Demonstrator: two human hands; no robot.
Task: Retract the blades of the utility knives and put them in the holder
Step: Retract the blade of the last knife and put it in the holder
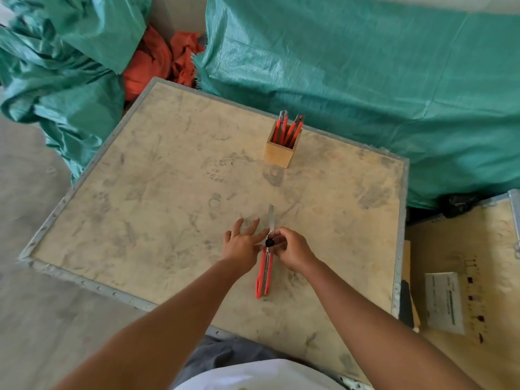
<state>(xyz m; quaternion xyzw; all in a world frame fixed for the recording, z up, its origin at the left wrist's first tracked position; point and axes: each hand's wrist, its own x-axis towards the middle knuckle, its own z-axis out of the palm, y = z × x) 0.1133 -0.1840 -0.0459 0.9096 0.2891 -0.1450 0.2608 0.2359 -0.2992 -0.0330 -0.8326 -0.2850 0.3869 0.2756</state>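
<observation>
A red knife lies flat on the table, handle toward the near edge and blade run out toward the far side, probably so the sharp end points away from the body while it is worked. The black knob sits where handle meets blade, between the two hands. The right hand is curled narrow, its fingertips pinched in at the knob and the knife's front end, seemingly to loosen or slide the lock; whether it actually grips the knob is hard to tell. The left hand is spread wide, fingers fanned and resting on or just over the table at the knife's left side, its thumb near the knob, likely steadying the body; it holds nothing. The blade is not yet drawn in. The holder, a small wooden box, stands well apart on the far side of the table with other red knives upright in it.
</observation>
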